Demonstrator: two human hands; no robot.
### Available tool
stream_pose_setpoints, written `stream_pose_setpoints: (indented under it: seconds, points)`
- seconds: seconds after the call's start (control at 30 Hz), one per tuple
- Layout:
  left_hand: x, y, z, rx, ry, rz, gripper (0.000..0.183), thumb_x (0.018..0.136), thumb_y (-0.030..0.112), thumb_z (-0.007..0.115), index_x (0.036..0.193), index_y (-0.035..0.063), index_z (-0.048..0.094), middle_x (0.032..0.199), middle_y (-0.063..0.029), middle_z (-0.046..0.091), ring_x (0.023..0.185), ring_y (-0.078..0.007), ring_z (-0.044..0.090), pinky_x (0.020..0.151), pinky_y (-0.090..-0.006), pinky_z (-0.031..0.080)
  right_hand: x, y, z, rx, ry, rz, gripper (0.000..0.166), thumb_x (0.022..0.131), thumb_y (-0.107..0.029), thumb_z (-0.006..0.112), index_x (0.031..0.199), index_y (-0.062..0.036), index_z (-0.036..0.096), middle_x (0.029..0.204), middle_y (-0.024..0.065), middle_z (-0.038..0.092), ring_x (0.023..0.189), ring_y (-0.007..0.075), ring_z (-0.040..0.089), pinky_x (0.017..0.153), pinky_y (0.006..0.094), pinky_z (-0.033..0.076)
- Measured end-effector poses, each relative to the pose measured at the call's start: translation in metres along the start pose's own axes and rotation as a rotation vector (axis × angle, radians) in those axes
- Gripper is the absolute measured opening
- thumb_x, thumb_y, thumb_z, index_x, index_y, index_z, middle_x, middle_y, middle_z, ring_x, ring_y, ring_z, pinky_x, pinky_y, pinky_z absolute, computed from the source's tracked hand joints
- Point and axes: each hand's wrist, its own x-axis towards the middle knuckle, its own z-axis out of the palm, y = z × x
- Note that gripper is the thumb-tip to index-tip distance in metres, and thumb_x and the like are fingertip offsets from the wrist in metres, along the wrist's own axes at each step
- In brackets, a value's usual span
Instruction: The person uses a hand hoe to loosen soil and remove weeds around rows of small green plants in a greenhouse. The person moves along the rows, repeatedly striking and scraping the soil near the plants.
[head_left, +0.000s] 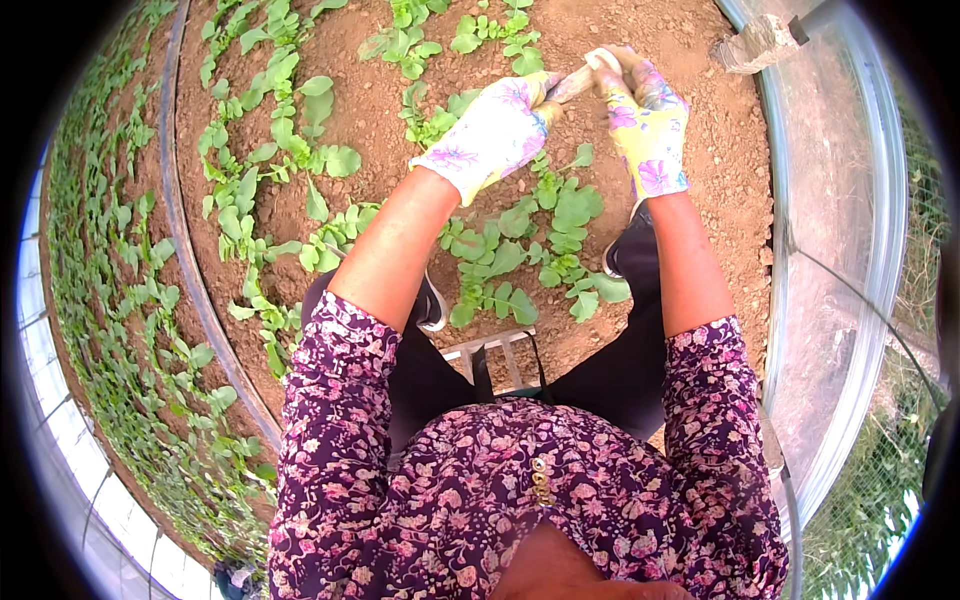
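Note:
Both hands wear light floral work gloves with soiled fingers and meet above bare brown soil at the top. My left hand (502, 127) grips one end of a short, pale, stick-like piece (574, 84), perhaps a tool handle. At its other end, the fingers of my right hand (645, 112) close around a whitish part (604, 58); the exact kind of object cannot be told. Leafy green seedlings (562, 210) grow in the soil between my feet, and more leaves (442, 120) show beside and partly behind my left glove.
A low seat with a slatted metal frame (495, 349) is beneath me. Rows of seedlings (247, 202) and a dark hose or strip (180, 217) run along the left. At the right are clear plastic sheeting (825, 225) and a pale block (757, 45).

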Motion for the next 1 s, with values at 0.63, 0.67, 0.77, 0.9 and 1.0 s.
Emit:
stream_pose_setpoints:
  seconds: [0.63, 0.67, 0.77, 0.9, 1.0]
  points:
    - [0.006, 0.019, -0.005, -0.1, 0.055, -0.061, 0.04, 0.09, 0.016, 0.053, 0.128, 0.0036, 0.049, 0.084, -0.0006, 0.059, 0.063, -0.0027, 0.047, 0.051, -0.0216, 0.04, 0.025, 0.009, -0.015, 0.13, 0.095, 0.089, 0.029, 0.087, -0.016, 0.061, 0.114, -0.0036, 0.059, 0.085, 0.0049, 0.065, 0.067, 0.0093, 0.061, 0.06, 0.0222, 0.05]
    - [0.007, 0.018, -0.004, -0.084, 0.099, -0.063, 0.037, 0.091, 0.016, 0.053, 0.126, 0.0043, 0.052, 0.08, 0.0007, 0.059, 0.061, -0.0019, 0.045, 0.05, -0.0215, 0.039, 0.023, 0.008, -0.013, 0.029, 0.102, -0.008, 0.028, 0.087, -0.017, 0.061, 0.111, -0.0042, 0.061, 0.086, 0.0066, 0.066, 0.07, 0.0112, 0.062, 0.063, 0.024, 0.05]
    - [0.007, 0.016, 0.0, -0.076, 0.138, -0.063, 0.033, 0.091, 0.017, 0.054, 0.122, 0.0052, 0.056, 0.079, 0.0007, 0.059, 0.062, -0.0031, 0.047, 0.052, -0.0215, 0.041, 0.0, 0.003, 0.008, -0.306, 0.056, -0.276, 0.024, 0.087, -0.021, 0.062, 0.105, -0.0056, 0.064, 0.088, 0.0115, 0.068, 0.079, 0.017, 0.066, 0.072, 0.0282, 0.05]
    - [0.01, 0.003, 0.004, -0.118, 0.161, -0.04, 0.032, 0.09, 0.014, 0.055, 0.121, 0.0055, 0.057, 0.081, 0.001, 0.06, 0.066, -0.0045, 0.051, 0.058, -0.0224, 0.044, 0.017, 0.004, -0.006, -0.042, 0.041, -0.08, 0.028, 0.087, -0.016, 0.062, 0.112, -0.003, 0.061, 0.087, 0.0036, 0.065, 0.07, 0.0063, 0.058, 0.063, 0.0195, 0.046]
    - [0.005, 0.014, 0.005, -0.077, 0.118, -0.071, 0.032, 0.09, 0.013, 0.054, 0.121, 0.0046, 0.057, 0.082, 0.0017, 0.06, 0.069, -0.0048, 0.051, 0.062, -0.0224, 0.045, 0.022, 0.017, -0.026, -0.003, 0.132, 0.04, 0.028, 0.087, -0.014, 0.061, 0.113, -0.002, 0.059, 0.081, 0.0044, 0.063, 0.064, 0.006, 0.056, 0.052, 0.0192, 0.044]
